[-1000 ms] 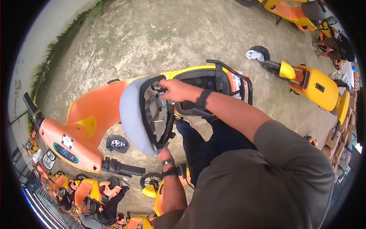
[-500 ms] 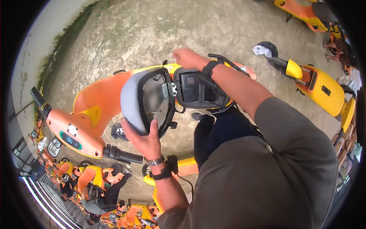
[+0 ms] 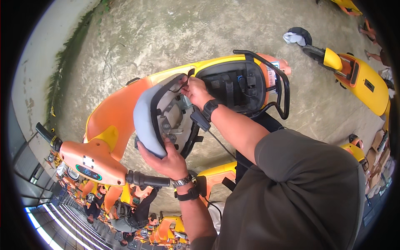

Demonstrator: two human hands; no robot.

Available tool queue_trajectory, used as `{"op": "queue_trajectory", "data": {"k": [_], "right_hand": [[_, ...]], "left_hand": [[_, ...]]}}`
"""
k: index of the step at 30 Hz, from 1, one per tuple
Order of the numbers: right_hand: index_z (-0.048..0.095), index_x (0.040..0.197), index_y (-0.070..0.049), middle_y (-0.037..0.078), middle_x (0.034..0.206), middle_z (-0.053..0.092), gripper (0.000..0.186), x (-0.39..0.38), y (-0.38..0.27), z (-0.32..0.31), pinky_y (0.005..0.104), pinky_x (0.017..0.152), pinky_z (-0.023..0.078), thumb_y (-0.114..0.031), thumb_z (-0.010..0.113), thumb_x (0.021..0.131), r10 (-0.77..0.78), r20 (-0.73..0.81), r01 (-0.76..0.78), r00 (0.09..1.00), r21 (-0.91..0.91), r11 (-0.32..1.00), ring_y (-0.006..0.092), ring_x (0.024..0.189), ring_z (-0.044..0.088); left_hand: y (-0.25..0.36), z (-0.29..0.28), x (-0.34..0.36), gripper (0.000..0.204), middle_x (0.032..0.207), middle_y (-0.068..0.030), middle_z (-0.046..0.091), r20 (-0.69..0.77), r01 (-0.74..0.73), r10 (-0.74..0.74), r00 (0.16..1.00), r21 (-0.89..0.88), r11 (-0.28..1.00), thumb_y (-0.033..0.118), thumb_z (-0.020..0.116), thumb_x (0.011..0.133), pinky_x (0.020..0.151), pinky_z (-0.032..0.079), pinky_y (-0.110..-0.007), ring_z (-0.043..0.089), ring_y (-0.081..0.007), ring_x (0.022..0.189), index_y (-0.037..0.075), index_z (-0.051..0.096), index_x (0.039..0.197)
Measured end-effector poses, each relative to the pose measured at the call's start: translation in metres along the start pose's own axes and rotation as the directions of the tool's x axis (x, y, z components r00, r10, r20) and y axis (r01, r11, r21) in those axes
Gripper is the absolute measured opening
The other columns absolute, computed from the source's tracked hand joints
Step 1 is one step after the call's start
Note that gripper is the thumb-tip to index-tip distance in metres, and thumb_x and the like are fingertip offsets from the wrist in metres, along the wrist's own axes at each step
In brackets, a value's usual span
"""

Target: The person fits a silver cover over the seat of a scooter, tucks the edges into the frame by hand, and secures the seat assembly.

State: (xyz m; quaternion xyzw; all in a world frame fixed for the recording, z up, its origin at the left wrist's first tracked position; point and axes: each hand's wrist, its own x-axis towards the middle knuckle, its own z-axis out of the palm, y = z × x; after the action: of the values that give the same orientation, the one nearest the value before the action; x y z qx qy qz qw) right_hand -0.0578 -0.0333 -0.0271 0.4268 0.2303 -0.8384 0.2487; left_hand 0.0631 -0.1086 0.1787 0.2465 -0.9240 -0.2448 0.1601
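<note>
An orange and yellow electric scooter [image 3: 114, 104] stands across the view with its grey seat [image 3: 146, 118] tipped up, the underside toward the right. My left hand [image 3: 166, 161] grips the seat's near edge, thumb on the underside and fingers round the outer cover. At the seat's far edge, my right hand [image 3: 196, 91] is closed on a thin black strap [image 3: 191, 73]; its fingertips are partly hidden. Metal brackets [image 3: 173, 116] show on the seat's underside. Right of the seat, the black storage compartment [image 3: 214, 83] lies open, with a strap and cables inside.
The handlebar with a lit display [image 3: 88, 172] is at the left, a black rear rack [image 3: 285, 96] at the right. Another yellow scooter [image 3: 366, 85] stands far right, near a black and white bundle [image 3: 296, 36]. More scooters and people are at the lower left.
My right hand has come back toward me from beyond the scooter's far side to the seat's far edge and closed on the strap. My left hand keeps its grip on the seat.
</note>
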Motion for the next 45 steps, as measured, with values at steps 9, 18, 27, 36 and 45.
{"op": "queue_trajectory", "data": {"k": [9,18,27,36,45], "right_hand": [[0.055,0.083,-0.007,0.005,0.071,0.057,0.01,0.01,-0.016,-0.006,0.0286,0.049,0.043,-0.001,0.047,0.085,-0.003,-0.044,-0.004,0.999,-0.138,0.99,0.014,0.058,0.052],[0.06,0.085,-0.003,0.004,0.072,0.061,0.007,0.0,-0.091,0.0,0.0258,0.057,0.049,-0.006,0.057,0.08,-0.041,0.276,0.238,0.96,-0.733,0.638,0.0117,0.066,0.06],[0.056,0.096,-0.01,0.002,0.075,0.054,0.016,-0.002,-0.027,0.004,0.0337,0.058,0.045,-0.001,0.052,0.083,-0.069,-0.044,0.076,0.997,0.176,0.982,0.0151,0.061,0.052],[0.045,0.072,-0.013,-0.004,0.056,0.036,0.02,-0.028,-0.077,-0.031,0.0259,0.039,0.022,-0.014,0.061,0.085,0.32,0.191,-0.247,0.928,-0.326,0.912,0.0072,0.044,0.031],[0.061,0.09,-0.005,0.008,0.081,0.063,0.009,-0.001,-0.033,-0.025,0.0323,0.07,0.05,-0.008,0.065,0.082,0.058,0.332,-0.075,0.942,0.041,0.996,0.0194,0.075,0.062]], "left_hand": [[-0.003,0.0,-0.001,0.066,0.132,-0.0203,0.045,-0.009,-0.004,0.004,1.0,0.07,0.998,0.007,0.07,0.077,0.104,0.033,-0.041,0.045,-0.0315,0.12,-0.006,0.038,0.134],[-0.002,0.0,0.003,0.066,0.131,-0.0216,0.046,-0.028,-0.011,0.013,1.0,0.102,0.995,0.006,0.07,0.075,0.103,0.034,-0.041,0.045,-0.0324,0.12,-0.006,0.04,0.132],[-0.008,0.004,0.0,0.063,0.129,-0.0208,0.048,-0.055,-0.01,0.011,0.998,0.017,1.0,0.003,0.07,0.075,0.102,0.035,-0.041,0.048,-0.0321,0.118,-0.005,0.042,0.131],[-0.004,0.003,0.0,0.065,0.129,-0.0224,0.049,-0.072,0.002,0.005,0.997,0.095,0.995,0.003,0.07,0.073,0.101,0.035,-0.046,0.047,-0.0381,0.118,-0.004,0.043,0.132],[-0.017,-0.001,-0.003,0.069,0.126,-0.0224,0.052,-0.108,0.027,-0.005,0.994,0.196,0.98,0.008,0.074,0.068,0.099,0.038,-0.045,0.049,-0.0385,0.115,-0.002,0.045,0.13]]}}
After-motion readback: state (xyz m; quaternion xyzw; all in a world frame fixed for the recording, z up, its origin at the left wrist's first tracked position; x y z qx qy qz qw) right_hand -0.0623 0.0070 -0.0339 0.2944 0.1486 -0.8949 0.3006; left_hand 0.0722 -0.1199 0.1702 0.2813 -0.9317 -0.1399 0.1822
